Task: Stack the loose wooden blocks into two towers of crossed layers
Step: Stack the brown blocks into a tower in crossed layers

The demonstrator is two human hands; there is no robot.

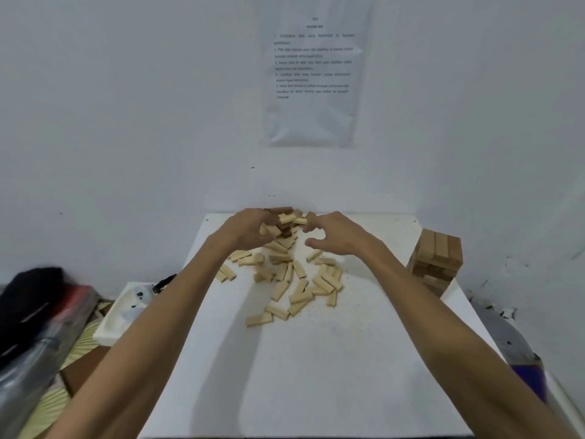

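Several loose pale wooden blocks [294, 280] lie scattered over the middle of the white table [316, 375], and more are heaped against the far edge [292, 218]. A finished tower of crossed layers [435, 259] stands at the table's right edge. My left hand [248, 228] reaches into the far heap, its fingers curled round a block [271, 230]. My right hand [337, 232] hovers just right of the heap, fingers bent and thumb apart, with bare table showing in the gap between them.
The white wall rises directly behind the table, with a printed sheet [311, 71] taped to it. Left of the table are a white tray [122, 315], a dark bag [31, 299] and clutter. A grey and blue object [519, 353] lies at the right.
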